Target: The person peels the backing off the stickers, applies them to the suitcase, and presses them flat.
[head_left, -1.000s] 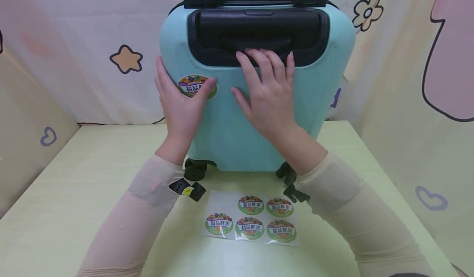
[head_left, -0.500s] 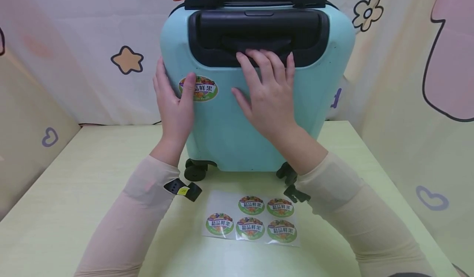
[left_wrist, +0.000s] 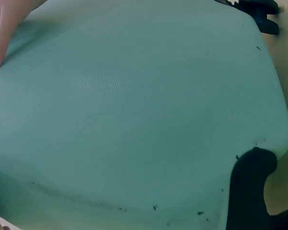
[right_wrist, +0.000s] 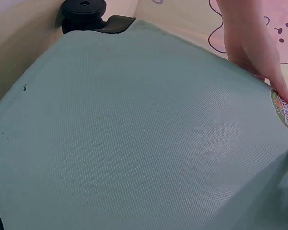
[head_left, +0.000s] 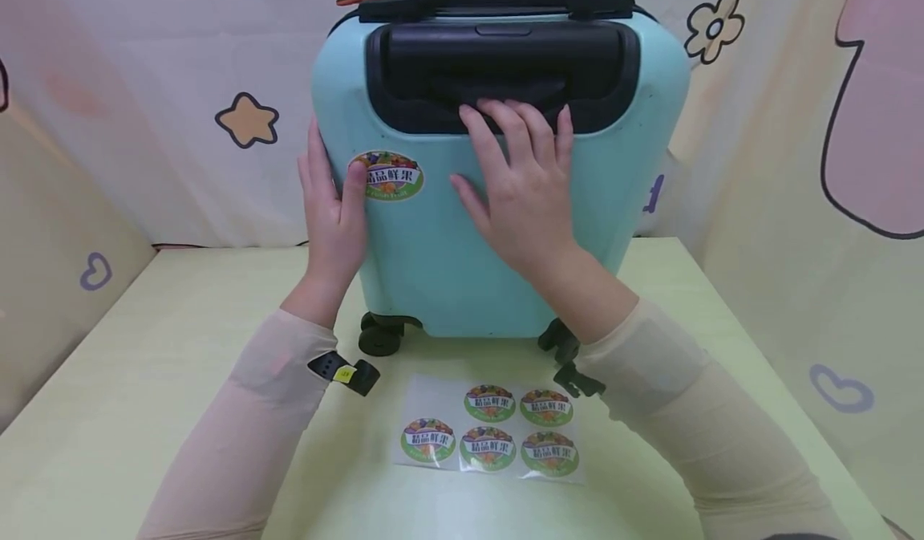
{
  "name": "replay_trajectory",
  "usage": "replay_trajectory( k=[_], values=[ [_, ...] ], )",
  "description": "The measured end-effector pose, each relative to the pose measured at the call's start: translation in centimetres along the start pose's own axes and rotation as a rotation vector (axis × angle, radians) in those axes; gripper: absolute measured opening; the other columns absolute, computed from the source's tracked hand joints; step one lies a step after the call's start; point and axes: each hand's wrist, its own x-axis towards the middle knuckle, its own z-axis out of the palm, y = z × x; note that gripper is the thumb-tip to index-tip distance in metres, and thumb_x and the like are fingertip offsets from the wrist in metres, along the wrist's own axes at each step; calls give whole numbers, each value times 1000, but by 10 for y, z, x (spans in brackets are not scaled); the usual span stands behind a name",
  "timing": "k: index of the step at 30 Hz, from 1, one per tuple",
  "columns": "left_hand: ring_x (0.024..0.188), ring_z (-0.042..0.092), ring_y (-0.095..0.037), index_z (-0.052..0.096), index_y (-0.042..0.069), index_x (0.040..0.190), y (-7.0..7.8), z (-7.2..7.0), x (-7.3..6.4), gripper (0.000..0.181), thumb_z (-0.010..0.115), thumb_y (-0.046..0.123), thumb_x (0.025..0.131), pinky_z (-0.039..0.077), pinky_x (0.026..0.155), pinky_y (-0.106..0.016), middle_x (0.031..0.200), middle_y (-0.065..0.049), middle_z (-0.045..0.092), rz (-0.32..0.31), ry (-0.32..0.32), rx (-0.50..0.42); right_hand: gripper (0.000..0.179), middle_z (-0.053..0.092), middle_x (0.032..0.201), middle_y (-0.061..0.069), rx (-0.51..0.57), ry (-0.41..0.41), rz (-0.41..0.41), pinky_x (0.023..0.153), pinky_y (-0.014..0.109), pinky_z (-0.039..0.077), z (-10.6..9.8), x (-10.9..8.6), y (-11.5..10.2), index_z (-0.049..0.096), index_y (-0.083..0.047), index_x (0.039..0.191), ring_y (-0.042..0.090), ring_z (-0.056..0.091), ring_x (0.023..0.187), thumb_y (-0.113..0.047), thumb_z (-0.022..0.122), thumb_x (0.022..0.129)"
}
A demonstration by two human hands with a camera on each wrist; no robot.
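A light-blue suitcase (head_left: 462, 235) stands upright on its wheels in the head view. An oval fruit sticker (head_left: 393, 179) lies on its upper left front. My left hand (head_left: 334, 223) rests at the suitcase's left edge, fingers reaching along the side and thumb tip over the sticker's left end. In the right wrist view, that thumb touches the sticker (right_wrist: 287, 115). My right hand (head_left: 527, 179) lies spread against the front, fingertips at the lower edge of the black handle recess (head_left: 505, 66). It holds no loose object.
Below the suitcase, a sticker sheet (head_left: 433, 391) with several matching oval stickers lies on the pale table (head_left: 216, 323). The black wheels (head_left: 380, 338) stand just behind it. Printed cloth walls (head_left: 173, 123) enclose the back and sides.
My left thumb has slid left across the sticker, baring most of it, and the left wrist has shifted left. My right hand stays in place on the suitcase.
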Motion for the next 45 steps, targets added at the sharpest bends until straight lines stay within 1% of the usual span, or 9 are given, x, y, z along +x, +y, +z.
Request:
replay_trajectory(
  k=[6,9,13,20,24,29,32,36,45],
  values=[
    [117,34,-9,15,15,150,1,2,1,102,48,75,75,37,93,-30,131,-5,34,-30,-10,47,50,46,131,16,-1,5,-2,109,51,3,-1,0,1,49,-7,132,33,34,124,-34,56,90],
    [117,35,-8,11,15,149,7,6,0,111,56,76,68,37,94,-27,134,-3,32,-81,-6,143,51,46,131,16,-4,1,0,109,51,3,-1,0,1,49,-7,133,33,34,124,-34,57,90],
    [118,36,-10,11,12,148,14,10,-2,110,62,70,70,35,96,-27,138,-4,31,-116,19,229,51,46,131,16,-11,-1,-1,109,51,3,0,-1,1,49,-7,133,33,34,124,-33,57,90],
    [120,34,-9,9,15,149,11,3,-3,99,52,68,78,34,97,-27,137,-4,30,-119,-14,156,51,46,131,16,3,-4,4,109,51,3,2,0,-1,49,-7,133,33,34,124,-34,58,90],
    [121,32,-10,11,13,149,4,1,-3,91,44,67,84,35,96,-29,136,-6,31,-56,-17,98,51,45,131,16,9,-1,6,109,51,2,2,0,-1,49,-7,133,33,33,124,-34,57,90],
    [124,29,-10,14,11,149,-2,-1,-3,70,38,49,96,35,99,-30,138,-7,31,27,-27,61,51,45,131,16,9,-3,5,109,50,2,1,-1,-1,48,-7,133,33,33,124,-35,55,91],
    [122,31,-10,15,13,149,-2,-1,-3,77,40,57,92,36,97,-31,136,-7,32,15,-35,56,51,44,132,16,5,-8,7,110,50,2,1,-1,0,48,-7,133,33,33,124,-35,55,91],
    [118,33,-9,12,16,150,-1,-1,-3,99,51,71,77,39,94,-29,132,-5,32,-31,-58,63,51,45,132,16,0,-8,3,110,50,2,1,-1,0,48,-8,133,33,33,124,-35,55,91],
    [120,32,-9,6,14,150,-3,-3,-3,108,70,55,73,36,97,-26,138,-4,29,-35,-85,135,52,45,132,16,-12,-15,-3,110,50,2,0,0,0,48,-7,134,33,34,124,-35,55,91]
  ],
)
